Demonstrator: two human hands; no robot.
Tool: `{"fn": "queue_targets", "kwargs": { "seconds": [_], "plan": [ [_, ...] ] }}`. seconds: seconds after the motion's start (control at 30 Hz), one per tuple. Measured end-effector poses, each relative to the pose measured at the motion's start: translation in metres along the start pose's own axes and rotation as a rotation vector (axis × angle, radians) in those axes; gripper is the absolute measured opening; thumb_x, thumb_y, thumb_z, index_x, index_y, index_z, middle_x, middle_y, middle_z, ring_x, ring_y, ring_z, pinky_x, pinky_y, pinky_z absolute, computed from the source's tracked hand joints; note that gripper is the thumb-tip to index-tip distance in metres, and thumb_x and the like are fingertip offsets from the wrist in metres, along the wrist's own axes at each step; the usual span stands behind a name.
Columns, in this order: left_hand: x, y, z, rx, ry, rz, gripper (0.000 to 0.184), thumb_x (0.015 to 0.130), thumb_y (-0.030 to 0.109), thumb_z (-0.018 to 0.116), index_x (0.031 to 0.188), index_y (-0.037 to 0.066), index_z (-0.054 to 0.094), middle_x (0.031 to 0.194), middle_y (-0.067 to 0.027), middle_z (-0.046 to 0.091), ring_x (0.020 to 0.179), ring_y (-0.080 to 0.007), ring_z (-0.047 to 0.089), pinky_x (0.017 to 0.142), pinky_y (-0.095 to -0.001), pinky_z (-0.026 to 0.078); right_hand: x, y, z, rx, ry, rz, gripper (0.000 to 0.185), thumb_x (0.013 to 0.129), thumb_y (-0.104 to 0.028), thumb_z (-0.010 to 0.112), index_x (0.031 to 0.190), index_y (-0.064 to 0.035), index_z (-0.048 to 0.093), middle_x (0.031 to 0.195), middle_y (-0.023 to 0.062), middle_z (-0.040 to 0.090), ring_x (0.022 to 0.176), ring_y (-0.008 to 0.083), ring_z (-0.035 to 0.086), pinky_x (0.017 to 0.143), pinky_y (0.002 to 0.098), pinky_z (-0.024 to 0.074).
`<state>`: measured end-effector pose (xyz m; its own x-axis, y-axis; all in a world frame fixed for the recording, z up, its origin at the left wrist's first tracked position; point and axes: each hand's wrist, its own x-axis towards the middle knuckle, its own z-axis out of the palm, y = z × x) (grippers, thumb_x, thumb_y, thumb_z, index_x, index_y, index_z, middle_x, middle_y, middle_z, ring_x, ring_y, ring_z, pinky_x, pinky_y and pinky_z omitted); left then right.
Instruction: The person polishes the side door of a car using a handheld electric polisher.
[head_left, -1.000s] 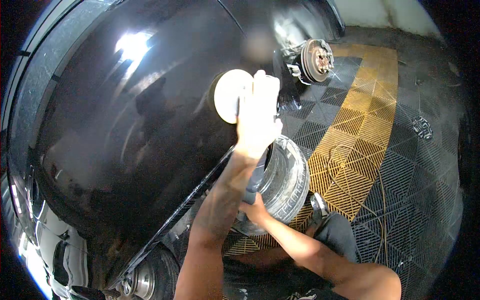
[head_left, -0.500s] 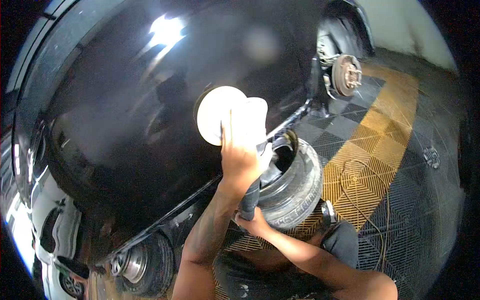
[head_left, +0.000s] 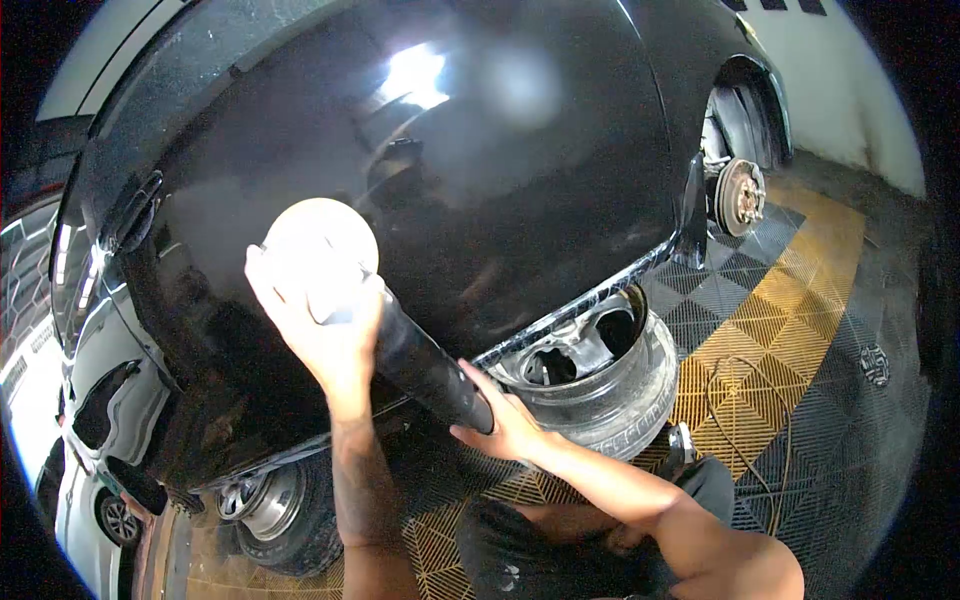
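A power polisher point(head_left: 425, 360) with a long dark body and a round pale pad point(head_left: 335, 225) is in both my hands. My left hand point(head_left: 335, 350) is wrapped over its head, just behind the pad. Around the far end of the body, my right hand point(head_left: 510, 425) is closed. The pad lies against or very near the glossy black car door point(head_left: 530, 200); glare hides the exact contact. A bright reflection shows on the panel above it.
Below the door, a wheel with its tyre point(head_left: 640, 385) lies on the floor; another wheel point(head_left: 275, 515) is at lower left. An exposed brake disc point(head_left: 742, 198) sits in the wheel arch. A cable point(head_left: 750, 465) trails over yellow and dark grid floor tiles point(head_left: 770, 285).
The polisher has moved left across the door and now tilts more, its head toward the upper left. Both hands have stayed on it. My view has shifted too.
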<state>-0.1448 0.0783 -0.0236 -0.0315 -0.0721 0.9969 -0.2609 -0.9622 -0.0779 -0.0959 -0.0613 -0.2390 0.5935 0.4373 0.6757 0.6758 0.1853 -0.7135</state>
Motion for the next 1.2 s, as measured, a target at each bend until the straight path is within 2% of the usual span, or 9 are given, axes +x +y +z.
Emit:
{"fn": "queue_targets", "kwargs": {
  "seconds": [0.2, 0.3, 0.37, 0.53, 0.7, 0.9, 1.0, 1.13, 1.2],
  "plan": [
    [0.061, 0.021, 0.037, -0.450, 0.063, -0.059, 0.111, 0.064, 0.002, 0.090, 0.152, 0.001, 0.024, 0.143, -0.0184, 0.050, 0.131, -0.0295, 0.052, 0.116, -0.0485, 0.039, 0.036, -0.036, -0.054, -0.026, -0.021, -0.050, 0.094, 0.094, -0.020, 0.069, 0.164, -0.0117, 0.008, 0.145, 0.0325, 0.050, 0.130, 0.0468, 0.055, 0.111, 0.0426, 0.0434],
    [0.091, 0.063, 0.053, 0.146, 0.051, 0.392, 0.057, 0.066, 0.021, 0.084, 0.115, 0.004, 0.062, 0.113, -0.0118, 0.065, 0.109, -0.0308, 0.059, 0.101, -0.0484, 0.043, 0.036, -0.023, -0.082, -0.116, 0.119, -0.063, 0.093, 0.095, -0.028, 0.069, 0.165, -0.0186, 0.008, 0.137, 0.0335, 0.057, 0.122, 0.0474, 0.061, 0.105, 0.0473, 0.0485],
    [0.093, 0.103, 0.080, 0.199, -0.016, 0.404, 0.053, 0.064, 0.021, 0.082, 0.110, 0.004, 0.061, 0.099, -0.0092, 0.065, 0.098, -0.0292, 0.058, 0.096, -0.0462, 0.042, 0.030, -0.012, -0.102, -0.157, 0.226, -0.072, 0.091, 0.096, -0.026, 0.066, 0.165, -0.0177, 0.007, 0.139, 0.0324, 0.057, 0.124, 0.0449, 0.061, 0.107, 0.0456, 0.0467],
    [0.093, 0.164, 0.194, 0.116, -0.198, 0.277, 0.066, 0.069, 0.042, 0.083, 0.119, 0.005, 0.060, 0.127, -0.0173, 0.054, 0.122, -0.0355, 0.051, 0.103, -0.0536, 0.040, 0.017, 0.000, -0.163, 0.026, 0.450, 0.063, 0.081, 0.102, -0.018, 0.054, 0.165, -0.0152, 0.003, 0.077, 0.0041, 0.059, 0.056, 0.0093, 0.053, 0.052, 0.0256, 0.0486],
    [0.125, 0.205, 0.266, -0.039, -0.222, 0.273, 0.109, 0.067, 0.044, 0.084, 0.155, 0.004, 0.032, 0.166, -0.0306, 0.005, 0.151, -0.0518, 0.013, 0.117, -0.0692, 0.022, 0.040, -0.005, -0.211, 0.143, 0.527, 0.084, 0.073, 0.107, -0.034, 0.052, 0.164, -0.0184, 0.010, 0.074, 0.0065, 0.059, 0.056, 0.0134, 0.056, 0.051, 0.0301, 0.0519],
    [0.157, 0.170, 0.231, -0.110, -0.291, 0.188, 0.109, 0.067, 0.031, 0.081, 0.157, 0.000, 0.027, 0.167, -0.0293, 0.001, 0.152, -0.0530, 0.006, 0.120, -0.0704, 0.011, 0.069, -0.037, -0.186, 0.157, 0.454, 0.032, 0.074, 0.106, -0.029, 0.053, 0.165, -0.0212, 0.009, 0.072, 0.0040, 0.056, 0.055, 0.0114, 0.054, 0.049, 0.0284, 0.0494],
    [0.164, 0.135, 0.207, 0.070, 0.126, 0.392, 0.071, 0.088, 0.040, 0.061, 0.139, -0.008, 0.052, 0.149, -0.0264, 0.047, 0.145, -0.0442, 0.034, 0.123, -0.0602, 0.017, 0.081, -0.048, -0.161, 0.081, 0.403, -0.018, 0.080, 0.105, -0.025, 0.055, 0.165, -0.0210, 0.003, 0.073, 0.0028, 0.056, 0.055, 0.0100, 0.053, 0.050, 0.0271, 0.0488],
    [0.186, 0.104, 0.124, 0.581, -0.219, 0.516, 0.068, 0.085, 0.051, 0.063, 0.127, -0.002, 0.067, 0.149, -0.0252, 0.047, 0.143, -0.0420, 0.038, 0.124, -0.0618, 0.013, 0.095, -0.073, -0.116, 0.061, 0.326, -0.049, 0.085, 0.103, -0.027, 0.059, 0.165, -0.0210, 0.002, 0.075, 0.0034, 0.060, 0.057, 0.0098, 0.056, 0.053, 0.0279, 0.0499],
    [0.199, 0.073, 0.114, 0.486, -0.106, 0.456, 0.061, 0.072, 0.036, 0.073, 0.119, -0.003, 0.062, 0.115, -0.0198, 0.063, 0.123, -0.0338, 0.055, 0.117, -0.0611, 0.027, 0.101, -0.083, -0.096, 0.010, 0.255, 0.006, 0.090, 0.101, -0.031, 0.062, 0.165, -0.0205, 0.000, 0.091, 0.0133, 0.070, 0.066, 0.0156, 0.064, 0.064, 0.0327, 0.0548]
  ]
}}
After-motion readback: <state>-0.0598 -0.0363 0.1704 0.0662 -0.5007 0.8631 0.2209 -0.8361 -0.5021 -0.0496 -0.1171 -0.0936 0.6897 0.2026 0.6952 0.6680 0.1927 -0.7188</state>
